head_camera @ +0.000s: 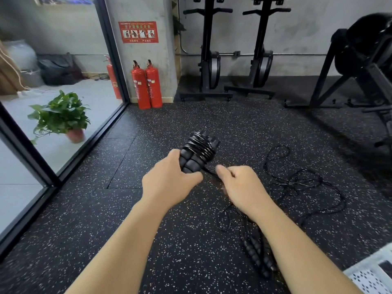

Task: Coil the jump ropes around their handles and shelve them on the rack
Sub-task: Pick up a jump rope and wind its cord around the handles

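From the head camera, the left hand (169,181) gripped the paired handles (191,161) of one jump rope at the frame's centre, held above the speckled floor (148,240). Black cord (199,146) was coiled round their far ends. At 4 o'clock from the bundle, the right hand (241,183) was curled, thumb and fingers pinching the cord's free stretch. A second jump rope (301,181) lay loose on the floor at 4 o'clock, its handles (256,257) at 5. Two fire extinguishers (146,83) stood at 11 o'clock.

Loose rope (253,254) right of coiled rope (199,148)
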The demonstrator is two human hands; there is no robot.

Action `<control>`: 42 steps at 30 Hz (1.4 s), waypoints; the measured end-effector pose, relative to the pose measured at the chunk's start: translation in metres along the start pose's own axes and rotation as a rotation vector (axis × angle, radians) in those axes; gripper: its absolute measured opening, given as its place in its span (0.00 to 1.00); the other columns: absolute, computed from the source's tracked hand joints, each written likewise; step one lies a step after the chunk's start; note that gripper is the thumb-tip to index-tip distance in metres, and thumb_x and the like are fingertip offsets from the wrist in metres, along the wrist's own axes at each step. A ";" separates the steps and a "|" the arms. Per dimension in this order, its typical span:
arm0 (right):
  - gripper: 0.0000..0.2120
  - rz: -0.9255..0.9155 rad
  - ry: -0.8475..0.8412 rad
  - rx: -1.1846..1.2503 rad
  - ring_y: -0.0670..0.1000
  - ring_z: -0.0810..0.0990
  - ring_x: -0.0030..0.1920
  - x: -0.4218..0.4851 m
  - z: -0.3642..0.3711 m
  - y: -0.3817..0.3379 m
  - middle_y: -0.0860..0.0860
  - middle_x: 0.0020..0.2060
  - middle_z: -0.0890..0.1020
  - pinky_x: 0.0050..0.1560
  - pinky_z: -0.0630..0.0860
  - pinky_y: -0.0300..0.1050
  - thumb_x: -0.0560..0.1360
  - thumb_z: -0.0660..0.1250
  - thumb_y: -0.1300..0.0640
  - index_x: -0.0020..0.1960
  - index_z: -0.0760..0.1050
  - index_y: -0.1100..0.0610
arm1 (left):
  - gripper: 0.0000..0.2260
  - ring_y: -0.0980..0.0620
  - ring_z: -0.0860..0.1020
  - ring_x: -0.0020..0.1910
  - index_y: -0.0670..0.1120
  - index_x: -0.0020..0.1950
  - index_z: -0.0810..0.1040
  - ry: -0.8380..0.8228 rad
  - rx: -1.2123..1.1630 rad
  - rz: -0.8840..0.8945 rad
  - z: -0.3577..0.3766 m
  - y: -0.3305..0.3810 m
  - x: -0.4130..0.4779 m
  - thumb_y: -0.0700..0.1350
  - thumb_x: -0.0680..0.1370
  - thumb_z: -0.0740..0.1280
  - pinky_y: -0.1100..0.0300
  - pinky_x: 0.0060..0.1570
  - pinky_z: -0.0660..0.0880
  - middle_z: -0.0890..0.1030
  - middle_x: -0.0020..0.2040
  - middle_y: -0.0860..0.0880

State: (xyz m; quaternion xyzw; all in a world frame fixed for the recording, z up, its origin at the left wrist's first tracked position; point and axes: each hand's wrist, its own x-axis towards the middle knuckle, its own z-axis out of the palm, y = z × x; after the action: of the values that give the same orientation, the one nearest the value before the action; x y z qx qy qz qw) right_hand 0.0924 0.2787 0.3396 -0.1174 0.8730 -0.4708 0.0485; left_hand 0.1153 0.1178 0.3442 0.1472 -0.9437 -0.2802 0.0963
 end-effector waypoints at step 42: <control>0.24 0.037 -0.259 0.010 0.45 0.65 0.21 0.019 -0.046 0.024 0.46 0.21 0.70 0.24 0.64 0.35 0.76 0.66 0.42 0.27 0.70 0.54 | 0.14 0.58 0.71 0.45 0.55 0.51 0.74 -0.249 0.226 0.764 0.007 0.028 -0.039 0.47 0.66 0.66 0.51 0.66 0.57 0.74 0.39 0.58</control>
State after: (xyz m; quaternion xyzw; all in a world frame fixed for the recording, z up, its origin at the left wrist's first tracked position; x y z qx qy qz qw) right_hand 0.0614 0.3243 0.3454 -0.1609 0.8591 -0.4551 0.1701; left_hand 0.1443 0.1568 0.3501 -0.2390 -0.9597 -0.1344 0.0618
